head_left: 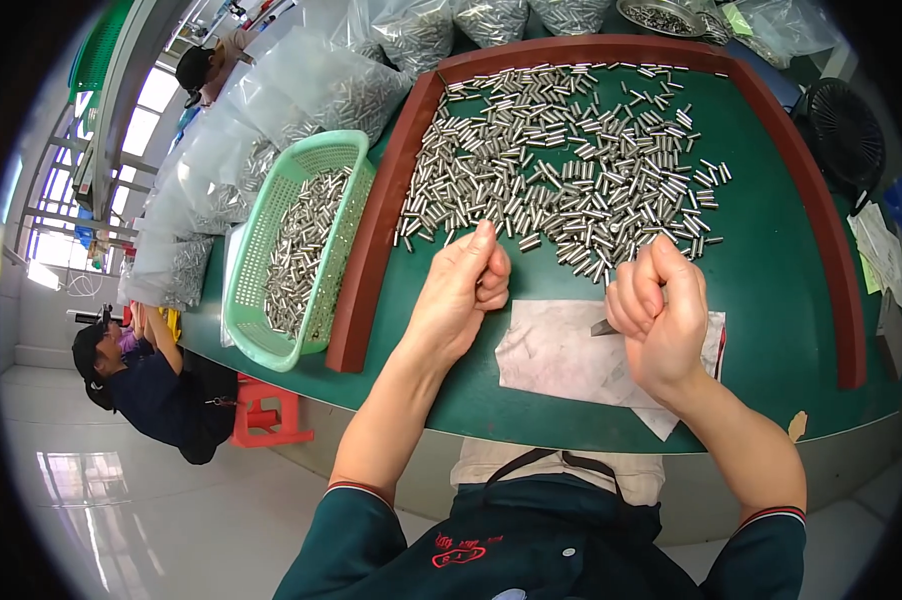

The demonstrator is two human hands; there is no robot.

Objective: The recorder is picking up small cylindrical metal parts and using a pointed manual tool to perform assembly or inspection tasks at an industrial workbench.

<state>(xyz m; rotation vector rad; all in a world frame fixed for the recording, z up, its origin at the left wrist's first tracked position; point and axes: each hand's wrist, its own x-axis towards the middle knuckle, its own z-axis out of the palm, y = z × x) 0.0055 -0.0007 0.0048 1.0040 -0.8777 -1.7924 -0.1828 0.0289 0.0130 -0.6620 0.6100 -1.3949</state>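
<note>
Many short silvery metal pins (pixel 571 170) lie loose across the green tabletop (pixel 771 270). My left hand (pixel 466 285) is closed at the near edge of the pins, its thumb pressed against the curled fingers. Whatever it holds, if anything, is hidden. To its right, my right hand (pixel 661 315) is also closed, over a stained white cloth (pixel 556 350) lying flat. From under its fingers sticks the flat end of a grey metal tool (pixel 603 327); the rest of that tool is hidden in the fist.
A dark red raised border (pixel 386 230) frames the work area. Left of it stands a green plastic basket (pixel 356 150) of pins. Clear bags of pins (pixel 411 35) line the back and left. A black fan (pixel 843 135) stands right. Another person (pixel 151 380) sits far left by a red stool (pixel 271 410).
</note>
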